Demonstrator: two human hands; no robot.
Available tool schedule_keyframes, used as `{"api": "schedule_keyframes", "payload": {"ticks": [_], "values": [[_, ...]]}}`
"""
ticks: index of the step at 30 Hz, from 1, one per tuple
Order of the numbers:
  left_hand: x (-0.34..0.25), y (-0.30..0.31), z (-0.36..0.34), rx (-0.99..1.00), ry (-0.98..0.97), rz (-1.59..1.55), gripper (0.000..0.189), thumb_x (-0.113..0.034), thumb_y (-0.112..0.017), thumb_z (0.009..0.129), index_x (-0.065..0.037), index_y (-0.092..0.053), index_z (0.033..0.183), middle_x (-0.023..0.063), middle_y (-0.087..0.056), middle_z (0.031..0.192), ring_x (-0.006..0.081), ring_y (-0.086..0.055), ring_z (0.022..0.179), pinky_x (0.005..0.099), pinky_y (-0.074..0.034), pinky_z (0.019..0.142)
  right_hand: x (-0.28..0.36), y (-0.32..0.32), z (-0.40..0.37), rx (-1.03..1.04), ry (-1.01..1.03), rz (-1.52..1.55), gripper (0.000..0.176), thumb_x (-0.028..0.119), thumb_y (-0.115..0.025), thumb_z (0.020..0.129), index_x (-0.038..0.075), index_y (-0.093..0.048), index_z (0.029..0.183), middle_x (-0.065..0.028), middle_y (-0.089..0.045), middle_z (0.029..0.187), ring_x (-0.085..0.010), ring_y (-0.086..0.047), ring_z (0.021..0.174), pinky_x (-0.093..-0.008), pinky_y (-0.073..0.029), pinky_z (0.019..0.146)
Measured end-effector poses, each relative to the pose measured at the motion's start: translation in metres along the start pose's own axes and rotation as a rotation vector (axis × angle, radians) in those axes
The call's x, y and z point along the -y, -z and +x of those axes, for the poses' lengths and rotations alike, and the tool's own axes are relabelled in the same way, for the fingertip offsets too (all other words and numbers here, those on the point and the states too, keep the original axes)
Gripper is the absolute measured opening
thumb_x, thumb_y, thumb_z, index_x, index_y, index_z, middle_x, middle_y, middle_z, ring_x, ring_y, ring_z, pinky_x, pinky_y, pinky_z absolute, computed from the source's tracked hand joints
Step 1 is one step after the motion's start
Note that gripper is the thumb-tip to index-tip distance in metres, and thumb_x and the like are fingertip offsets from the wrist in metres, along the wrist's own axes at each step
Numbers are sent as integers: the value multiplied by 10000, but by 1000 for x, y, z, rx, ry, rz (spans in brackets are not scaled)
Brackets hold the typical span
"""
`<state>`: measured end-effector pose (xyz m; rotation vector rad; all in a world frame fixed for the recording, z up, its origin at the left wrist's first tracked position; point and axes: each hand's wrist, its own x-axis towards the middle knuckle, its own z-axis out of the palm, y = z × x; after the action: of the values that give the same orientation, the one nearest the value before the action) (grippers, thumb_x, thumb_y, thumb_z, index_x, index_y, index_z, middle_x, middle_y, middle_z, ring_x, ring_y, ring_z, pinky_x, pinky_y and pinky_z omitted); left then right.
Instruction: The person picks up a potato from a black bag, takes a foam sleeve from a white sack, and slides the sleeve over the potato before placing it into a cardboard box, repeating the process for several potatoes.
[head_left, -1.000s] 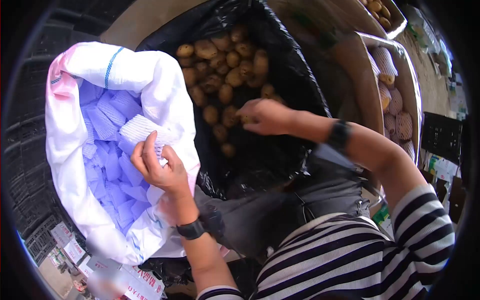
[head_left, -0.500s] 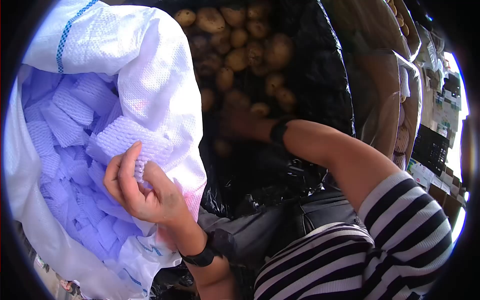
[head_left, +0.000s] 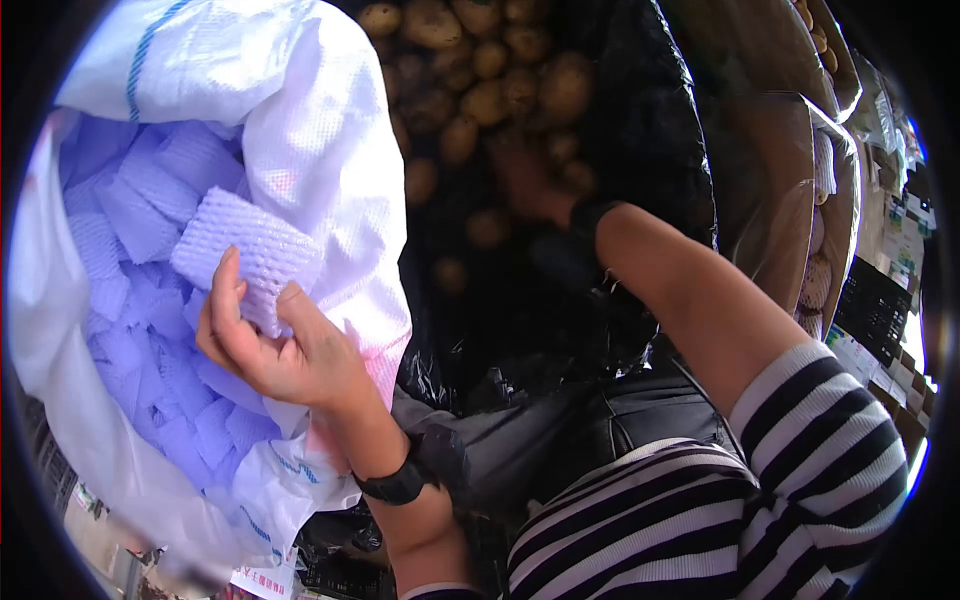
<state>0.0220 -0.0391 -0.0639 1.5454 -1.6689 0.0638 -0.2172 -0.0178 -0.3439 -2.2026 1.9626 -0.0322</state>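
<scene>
Left hand (head_left: 290,355) has a foam sleeve (head_left: 248,242) pinched between thumb and fingers, over the sack (head_left: 345,160). Sleeve looks very light, soft, easily squashed; best held by an edge. Right hand (head_left: 525,175) is down by the potatoes (head_left: 485,102), dark and blurred, can't tell its grip. Potatoes likely firm, heavier, bruisable, apt to roll; take round the middle. Edges: sack's floppy rim between hands, right edge of liner (head_left: 645,130). Room: above sack mouth, near side of liner.

Room is offered over the black liner (head_left: 530,335), bounded leftward by the white sack (head_left: 335,160), beyond by potatoes (head_left: 485,103), rightward by the right forearm (head_left: 685,280).
</scene>
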Motion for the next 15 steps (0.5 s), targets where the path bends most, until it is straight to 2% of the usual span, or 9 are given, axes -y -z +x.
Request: {"api": "schedule_keyframes", "payload": {"ticks": [1, 5, 7, 8, 10, 11, 13, 14, 15], "values": [[5, 1, -1, -6, -33, -8, 253, -20, -538, 739, -4, -624, 977, 113, -508, 941, 226, -491, 874, 320, -417, 728, 0, 20, 6, 97, -38, 143, 512, 164, -618, 713, 38, -481, 1189, -197, -444, 1224, -375, -396, 1150, -420, -355, 940], [3, 7, -3, -16, -66, -15, 257, -90, -604, 739, -40, -646, 988, 103, -476, 944, 235, -495, 838, 326, -420, 712, 17, 145, -20, 455, -476, 1518, 494, 148, -659, 716, -29, -495, 1147, -165, -519, 1140, -251, -495, 1074, -334, -398, 918], [-12, 13, -3, -43, -54, -63, 280, -50, -609, 712, -71, -657, 987, 105, -468, 962, 237, -492, 825, 331, -416, 703, 35, 244, -38, 678, -434, 1619, 581, 219, -661, 757, -57, -434, 1215, -143, -516, 1167, -199, -488, 1084, -309, -395, 923], [-22, 16, -4, -54, -66, -53, 302, -29, -610, 697, -84, -661, 990, 109, -468, 969, 240, -492, 818, 343, -412, 711, 34, 240, -53, 638, -251, 1923, 638, 218, -677, 741, -70, -399, 1238, -143, -508, 1193, -199, -486, 1099, -315, -383, 943], [-42, 18, -15, -36, -154, 17, 342, -1, -618, 658, -99, -664, 982, 98, -487, 958, 257, -491, 812, 380, -402, 732, 53, 273, -83, 602, -155, 2286, 645, 274, -633, 775, -49, -372, 1269, -136, -485, 1241, -216, -463, 1149, -335, -326, 1001], [-50, 12, -30, 30, -138, -52, 358, 10, -615, 654, -100, -649, 993, 104, -511, 941, 287, -499, 829, 420, -392, 750, 54, 275, -101, 614, -219, 2403, 638, 326, -584, 802, -20, -360, 1289, -131, -462, 1276, -222, -437, 1184, -351, -302, 1019], [-75, 6, -61, 378, 107, -458, 328, -5, -600, 715, -77, -604, 1035, 119, -542, 873, 316, -526, 830, 393, -419, 730, 73, 288, -111, 540, -117, 2498, 690, 384, -590, 771, 10, -356, 1301, -122, -449, 1291, -229, -421, 1201, -376, -290, 1027], [-86, 1, -78, 305, 160, -566, 257, -47, -611, 736, -53, -610, 992, 110, -582, 848, 245, -566, 819, 322, -444, 705, 79, 286, -112, 499, -62, 2518, 714, 397, -604, 751, 13, -357, 1301, -122, -449, 1289, -232, -422, 1200, -381, -290, 1026], [-92, 4, -80, 419, 461, -709, 216, -80, -613, 761, -45, -615, 974, 97, -600, 841, 199, -569, 809, 300, -447, 701, 81, 286, -113, 515, -104, 2518, 728, 404, -610, 738, 12, -359, 1298, -121, -453, 1285, -234, -423, 1199, -381, -292, 1025]]}}
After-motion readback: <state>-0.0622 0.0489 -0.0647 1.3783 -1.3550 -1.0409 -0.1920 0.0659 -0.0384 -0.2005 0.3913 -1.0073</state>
